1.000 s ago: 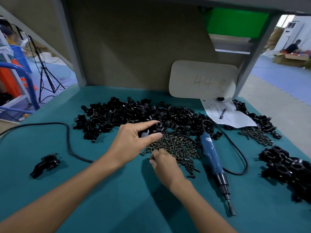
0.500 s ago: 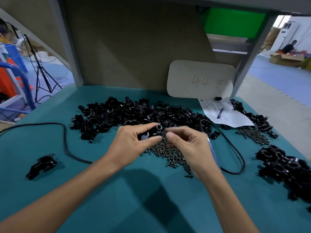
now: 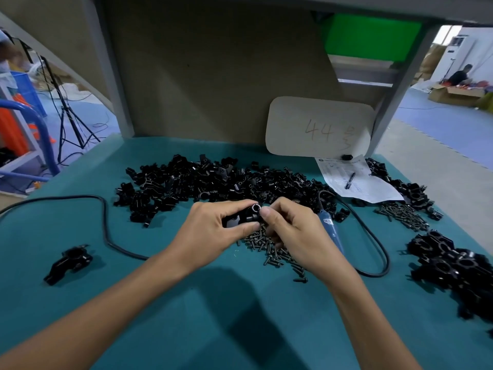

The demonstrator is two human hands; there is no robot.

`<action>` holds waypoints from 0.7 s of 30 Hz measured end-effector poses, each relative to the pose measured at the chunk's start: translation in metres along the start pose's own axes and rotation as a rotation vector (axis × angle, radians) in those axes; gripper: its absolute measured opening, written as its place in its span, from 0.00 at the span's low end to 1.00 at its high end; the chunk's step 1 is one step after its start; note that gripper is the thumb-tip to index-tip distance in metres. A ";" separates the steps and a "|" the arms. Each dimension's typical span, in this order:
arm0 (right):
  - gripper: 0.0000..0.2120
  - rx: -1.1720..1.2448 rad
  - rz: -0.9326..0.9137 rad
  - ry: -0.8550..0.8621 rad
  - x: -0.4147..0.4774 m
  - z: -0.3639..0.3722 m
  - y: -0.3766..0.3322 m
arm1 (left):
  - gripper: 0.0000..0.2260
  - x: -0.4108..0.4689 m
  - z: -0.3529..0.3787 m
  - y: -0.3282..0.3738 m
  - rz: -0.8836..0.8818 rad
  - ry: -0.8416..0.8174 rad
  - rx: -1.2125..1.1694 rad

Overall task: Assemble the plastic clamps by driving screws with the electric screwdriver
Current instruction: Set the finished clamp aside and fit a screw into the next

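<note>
Up from the screws [image 3: 269,249] our right hand [image 3: 296,231] has come to the clamp [image 3: 240,217], fingertips [image 3: 264,212] pinching what we judge a screw at its socket, while our left hand [image 3: 210,231] pinches its body, surely light and stiff, above the pile, leaving the bore clear.

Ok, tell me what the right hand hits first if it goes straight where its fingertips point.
The black clamp gripped in the left hand; the right hand looks almost against it.
</note>
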State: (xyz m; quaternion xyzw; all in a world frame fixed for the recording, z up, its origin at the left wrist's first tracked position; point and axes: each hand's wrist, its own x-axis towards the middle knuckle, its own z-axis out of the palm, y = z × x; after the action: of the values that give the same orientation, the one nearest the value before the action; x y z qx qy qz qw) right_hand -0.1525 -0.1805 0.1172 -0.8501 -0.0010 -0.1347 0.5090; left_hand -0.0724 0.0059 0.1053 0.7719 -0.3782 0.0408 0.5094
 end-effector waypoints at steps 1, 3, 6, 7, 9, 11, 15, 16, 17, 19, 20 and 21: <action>0.09 -0.080 -0.033 -0.013 0.000 -0.001 -0.001 | 0.16 0.000 0.000 -0.001 -0.005 0.001 -0.010; 0.09 -0.148 -0.075 -0.085 -0.001 -0.007 -0.003 | 0.16 0.001 -0.001 -0.001 -0.011 0.005 -0.009; 0.11 -0.228 -0.089 -0.192 0.002 -0.012 -0.001 | 0.17 0.000 -0.003 0.000 0.024 0.004 0.024; 0.13 -0.234 -0.092 -0.206 0.002 -0.011 -0.001 | 0.17 -0.001 -0.003 0.000 0.032 0.003 0.030; 0.16 -0.221 -0.083 -0.225 0.004 -0.010 0.002 | 0.18 -0.001 -0.003 0.000 0.039 -0.003 0.033; 0.18 -0.210 -0.023 -0.192 0.007 -0.014 0.009 | 0.19 -0.003 -0.002 0.000 0.034 -0.012 0.034; 0.26 -0.721 0.262 0.171 0.009 -0.049 0.063 | 0.18 -0.005 -0.003 -0.005 -0.001 -0.004 0.027; 0.30 -0.825 0.403 0.159 0.003 -0.056 0.079 | 0.17 -0.005 -0.004 -0.007 -0.012 0.000 0.017; 0.34 -0.857 0.528 0.103 -0.004 -0.060 0.093 | 0.18 -0.005 -0.004 -0.008 -0.019 0.002 0.009; 0.37 -0.793 0.673 0.038 -0.017 -0.063 0.117 | 0.18 -0.005 -0.004 -0.007 -0.023 0.000 0.010; 0.35 -0.737 0.689 0.058 -0.021 -0.064 0.123 | 0.18 -0.004 -0.003 -0.006 -0.017 -0.002 0.014; 0.32 -0.652 0.682 0.090 -0.023 -0.067 0.128 | 0.18 -0.004 -0.002 -0.005 -0.011 -0.004 0.016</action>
State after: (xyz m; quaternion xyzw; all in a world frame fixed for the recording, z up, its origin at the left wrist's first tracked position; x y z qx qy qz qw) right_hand -0.1723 -0.2967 0.0313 -0.9107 0.3427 0.0104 0.2302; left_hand -0.0718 0.0105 0.1004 0.7782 -0.3747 0.0395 0.5025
